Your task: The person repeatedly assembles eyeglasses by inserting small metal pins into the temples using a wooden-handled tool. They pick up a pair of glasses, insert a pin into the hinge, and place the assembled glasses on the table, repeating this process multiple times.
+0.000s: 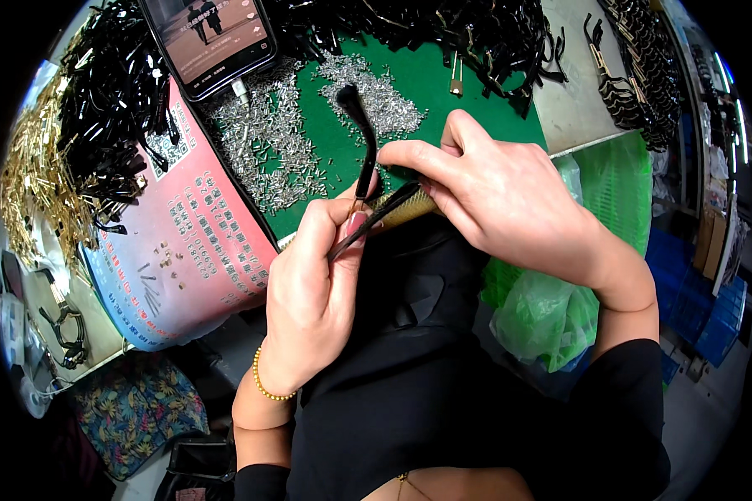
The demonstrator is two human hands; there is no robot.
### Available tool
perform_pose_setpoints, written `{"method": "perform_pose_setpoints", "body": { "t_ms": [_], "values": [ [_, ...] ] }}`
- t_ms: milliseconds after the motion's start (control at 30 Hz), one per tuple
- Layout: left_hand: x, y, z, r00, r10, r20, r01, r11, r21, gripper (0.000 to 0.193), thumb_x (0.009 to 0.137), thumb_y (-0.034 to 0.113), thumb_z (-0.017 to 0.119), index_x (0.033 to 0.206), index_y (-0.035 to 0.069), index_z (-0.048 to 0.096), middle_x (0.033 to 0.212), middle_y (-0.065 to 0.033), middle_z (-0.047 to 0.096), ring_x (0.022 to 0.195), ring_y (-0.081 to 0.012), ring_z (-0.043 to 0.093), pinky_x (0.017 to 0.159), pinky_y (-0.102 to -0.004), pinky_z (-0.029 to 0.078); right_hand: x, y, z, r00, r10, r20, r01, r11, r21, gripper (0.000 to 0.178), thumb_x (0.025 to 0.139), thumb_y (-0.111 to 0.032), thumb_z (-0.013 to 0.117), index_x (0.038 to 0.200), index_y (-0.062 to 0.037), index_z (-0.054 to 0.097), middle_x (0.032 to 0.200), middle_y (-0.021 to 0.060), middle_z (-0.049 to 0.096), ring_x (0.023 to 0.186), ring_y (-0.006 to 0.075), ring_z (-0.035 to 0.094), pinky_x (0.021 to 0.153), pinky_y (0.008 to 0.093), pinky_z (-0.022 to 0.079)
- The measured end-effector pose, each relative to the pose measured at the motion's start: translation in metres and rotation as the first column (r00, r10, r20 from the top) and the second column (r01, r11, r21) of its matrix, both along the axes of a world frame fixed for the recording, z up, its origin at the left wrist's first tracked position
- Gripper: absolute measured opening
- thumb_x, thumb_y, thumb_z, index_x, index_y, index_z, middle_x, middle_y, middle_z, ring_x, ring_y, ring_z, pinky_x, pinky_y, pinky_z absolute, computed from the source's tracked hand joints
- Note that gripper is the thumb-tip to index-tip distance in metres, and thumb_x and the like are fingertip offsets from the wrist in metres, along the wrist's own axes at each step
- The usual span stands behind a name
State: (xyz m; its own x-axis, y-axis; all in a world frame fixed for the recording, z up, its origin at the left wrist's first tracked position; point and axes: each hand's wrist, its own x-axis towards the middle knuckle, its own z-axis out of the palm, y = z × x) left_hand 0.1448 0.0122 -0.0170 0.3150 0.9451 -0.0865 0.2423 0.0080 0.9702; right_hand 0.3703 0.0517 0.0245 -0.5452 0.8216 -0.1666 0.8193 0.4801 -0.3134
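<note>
My left hand [313, 284] is closed, its thumb and fingers pinching a black eyeglass temple [368, 146] that stands up with its curved tip away from me. A second black temple [374, 220] slants across the left fingertips toward the right. My right hand [510, 196] has its fingers pinched together at the far end of that second temple; the fingers partly hide what they grip. Below the hands lies a yellowish-gold strip [408, 206] along the table edge. Beyond them, small silvery metal pieces [376, 96] lie in heaps on a green mat [443, 79].
A phone [213, 50] with a cable plugged in lies at the far left over more silvery pieces. Black temples [125, 79] and gold-coloured parts [38, 167] are piled at left, black ones also along the back. A printed sheet [184, 250] covers the left table edge; green plastic bags [551, 313] hang at right.
</note>
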Motion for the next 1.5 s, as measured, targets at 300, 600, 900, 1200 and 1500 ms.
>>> {"method": "perform_pose_setpoints", "body": {
  "t_ms": [300, 600, 900, 1200, 1500],
  "values": [
    [-0.025, -0.014, -0.002, 0.944, 0.254, 0.213, -0.2, 0.949, -0.245, 0.021, 0.105, 0.005, 0.052, 0.12, -0.006, 0.062, 0.096, -0.0097, 0.072, 0.083, -0.014, 0.069, 0.081, -0.0266, 0.053, -0.01, 0.004, 0.001, 0.935, -0.055, -0.35, -0.061, 0.948, -0.311, 0.045, 0.099, -0.012, 0.054, 0.144, -0.0179, 0.048, 0.091, 0.0102, 0.055, 0.065, 0.0214, 0.065, 0.056, 0.0354, 0.052],
    [-0.018, -0.014, -0.007, 0.962, 0.259, 0.085, -0.265, 0.961, 0.071, 0.02, 0.099, 0.0, 0.062, 0.117, -0.006, 0.067, 0.091, -0.0115, 0.075, 0.082, -0.0146, 0.073, 0.075, -0.0274, 0.057, -0.043, 0.011, 0.044, 0.752, -0.627, -0.204, -0.058, 0.245, -0.968, 0.049, 0.105, -0.013, 0.048, 0.152, -0.0123, 0.032, 0.086, 0.0004, 0.05, 0.057, 0.0068, 0.059, 0.05, 0.0219, 0.051],
    [-0.018, -0.006, -0.029, 0.89, 0.312, -0.333, 0.019, 0.704, 0.71, 0.027, 0.086, -0.008, 0.069, 0.113, -0.009, 0.066, 0.075, -0.013, 0.065, 0.061, -0.0256, 0.065, 0.054, -0.0347, 0.051, -0.034, 0.011, 0.042, 0.635, -0.762, -0.125, -0.129, 0.055, -0.99, 0.056, 0.095, 0.0, 0.049, 0.147, -0.0056, 0.027, 0.095, 0.0054, 0.056, 0.054, 0.0099, 0.056, 0.045, 0.0234, 0.043],
    [-0.019, -0.011, -0.023, 0.861, 0.342, -0.376, -0.113, 0.85, 0.514, 0.02, 0.1, 0.001, 0.06, 0.117, -0.005, 0.067, 0.094, -0.0108, 0.075, 0.071, -0.0188, 0.07, 0.067, -0.0318, 0.055, -0.003, -0.014, 0.021, 0.976, -0.16, -0.145, 0.136, 0.977, -0.164, 0.038, 0.1, -0.026, 0.06, 0.123, 0.0019, 0.049, 0.103, 0.0188, 0.058, 0.067, 0.031, 0.065, 0.056, 0.04, 0.055],
    [-0.033, -0.012, -0.018, 0.849, 0.507, 0.151, -0.529, 0.801, 0.281, 0.037, 0.112, 0.027, 0.044, 0.136, 0.0, 0.049, 0.073, 0.0, 0.053, 0.052, -0.0013, 0.034, 0.047, -0.0185, 0.024, 0.058, 0.028, 0.001, 0.636, -0.638, -0.435, 0.741, 0.661, 0.114, 0.03, 0.096, -0.026, 0.065, 0.093, 0.0043, 0.063, 0.071, 0.0232, 0.062, 0.064, 0.0335, 0.063, 0.063, 0.0402, 0.049]
  ]
}}
